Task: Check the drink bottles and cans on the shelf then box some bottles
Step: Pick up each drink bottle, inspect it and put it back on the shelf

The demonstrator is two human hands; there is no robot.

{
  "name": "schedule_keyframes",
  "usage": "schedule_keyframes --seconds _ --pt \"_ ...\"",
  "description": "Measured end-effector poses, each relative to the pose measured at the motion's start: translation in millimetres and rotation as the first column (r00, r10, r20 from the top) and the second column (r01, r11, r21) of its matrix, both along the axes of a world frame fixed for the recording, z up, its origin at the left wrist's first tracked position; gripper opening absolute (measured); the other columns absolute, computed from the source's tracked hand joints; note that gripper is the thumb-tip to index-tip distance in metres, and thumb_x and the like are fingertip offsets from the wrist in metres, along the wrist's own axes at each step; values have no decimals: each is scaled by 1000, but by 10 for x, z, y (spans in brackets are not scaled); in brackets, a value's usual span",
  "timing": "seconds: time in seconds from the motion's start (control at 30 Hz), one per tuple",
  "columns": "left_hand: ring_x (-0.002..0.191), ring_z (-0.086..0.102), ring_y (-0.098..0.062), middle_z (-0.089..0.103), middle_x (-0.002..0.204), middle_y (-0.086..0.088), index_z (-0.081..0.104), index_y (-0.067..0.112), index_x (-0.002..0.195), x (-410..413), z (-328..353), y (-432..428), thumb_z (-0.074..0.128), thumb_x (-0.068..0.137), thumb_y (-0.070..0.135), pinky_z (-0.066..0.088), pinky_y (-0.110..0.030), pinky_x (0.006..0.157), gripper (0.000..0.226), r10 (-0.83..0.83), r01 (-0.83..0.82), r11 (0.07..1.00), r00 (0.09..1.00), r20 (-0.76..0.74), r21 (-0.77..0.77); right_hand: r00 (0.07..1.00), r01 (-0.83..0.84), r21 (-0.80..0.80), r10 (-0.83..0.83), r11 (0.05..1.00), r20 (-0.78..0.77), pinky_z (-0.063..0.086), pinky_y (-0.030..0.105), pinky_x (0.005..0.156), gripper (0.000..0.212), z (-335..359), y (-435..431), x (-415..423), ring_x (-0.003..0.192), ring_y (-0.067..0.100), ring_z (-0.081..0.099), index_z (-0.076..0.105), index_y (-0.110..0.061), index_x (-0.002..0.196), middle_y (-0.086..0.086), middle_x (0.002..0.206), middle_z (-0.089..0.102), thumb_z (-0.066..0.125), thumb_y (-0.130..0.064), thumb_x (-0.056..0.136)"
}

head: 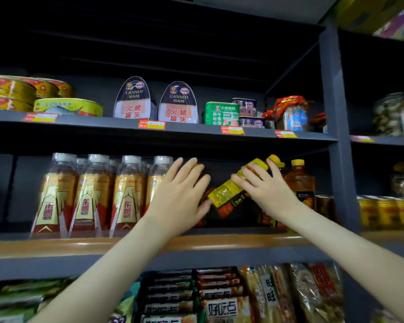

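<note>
One tilted bottle (226,194) gripped by right hand (269,191) fingers (251,174); left hand (183,194) beside.

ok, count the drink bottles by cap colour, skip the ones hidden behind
White-cap bottles, front row: 4
Yellow-cap bottles: 2, one tilted in the right hand
Total: 6; more white caps show behind, and the left hand may hide another bottle.

Dark grey metal shelving (91,122), upright post (334,89) right, black back panel (196,54), orange strip (56,248) on middle shelf edge.
</note>
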State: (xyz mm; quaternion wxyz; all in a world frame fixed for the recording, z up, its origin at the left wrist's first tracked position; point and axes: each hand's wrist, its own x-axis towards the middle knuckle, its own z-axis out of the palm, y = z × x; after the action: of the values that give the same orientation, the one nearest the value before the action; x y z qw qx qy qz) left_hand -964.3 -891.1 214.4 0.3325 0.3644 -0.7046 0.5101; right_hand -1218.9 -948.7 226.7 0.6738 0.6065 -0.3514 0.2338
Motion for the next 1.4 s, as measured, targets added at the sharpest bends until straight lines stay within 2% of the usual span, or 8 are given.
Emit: schedule_keyframes --seconds 0.27,0.43,0.57,0.7,0.83,1.03,1.23,1.4 --pt "112 59 -30 59 123 -11 45 3 135 -856 -324 916 78 71 50 49 -39 91 86 29 21 981 967 -253 192 914 -405 -91 406 910 -2 37 62 102 38 -382 1051 -57 124 33 43 48 -14 136 12 133 50 52 -22 100" --pt "84 57 -19 58 96 3 45 19 108 -891 -1007 1428 67 76 50 38 -30 64 49 49 327 782 817 -574 531 821 -555 340 566 759 78 22 60 113 53 -854 1531 -264 139 28 32 40 -16 143 8 147 40 54 -36 96" --pt "73 57 -8 60 82 11 49 24 104 -782 -2099 1772 76 72 47 40 -17 58 48 170 625 465 632 -756 627 311 -950 294 261 104 914 25 32 116 65 -1788 1906 -219 146 5 14 23 -48 145 -21 154 16 50 -64 88" --pt "80 61 -6 64 88 13 47 28 108 -731 -3133 2152 73 64 52 48 -22 69 57 300 706 225 605 -738 671 -208 -945 -305 -497 -122 842 50 29 81 30 -2705 2242 139 97 9 66 59 -30 114 -3 110 67 61 -38 85" --pt "102 64 -10 67 110 9 45 29 123 -643 -3781 2438 79 64 48 52 -36 87 71 391 701 71 635 -666 710 -105 -971 -208 -572 -116 814 54 27 72 10 -3369 2564 395 76 11 69 66 -17 85 -5 76 71 62 -22 91" --pt "93 64 -4 68 100 12 50 40 105 -283 -4092 2690 76 56 50 53 -37 87 56 554 776 32 511 -657 630 -90 -959 -240 -644 -149 760 50 29 83 35 -3804 2773 842 97 7 66 58 -30 110 -14 97 70 67 -33 76" --pt "95 70 -20 72 106 -5 60 26 110 90 -4214 2745 74 74 36 55 -46 90 40 757 951 -43 231 -611 306 236 -958 50 -679 -282 695 37 42 110 87 -4216 2990 1244 136 11 36 13 -54 144 -14 149 29 61 -56 72" --pt "97 69 -11 70 110 4 56 37 114 210 -4259 2678 71 79 52 56 -39 90 41 721 904 -149 377 -582 400 165 -970 -52 -804 -236 572 41 38 106 83 -4287 2938 1358 126 10 44 13 -50 149 -15 138 37 64 -43 84"
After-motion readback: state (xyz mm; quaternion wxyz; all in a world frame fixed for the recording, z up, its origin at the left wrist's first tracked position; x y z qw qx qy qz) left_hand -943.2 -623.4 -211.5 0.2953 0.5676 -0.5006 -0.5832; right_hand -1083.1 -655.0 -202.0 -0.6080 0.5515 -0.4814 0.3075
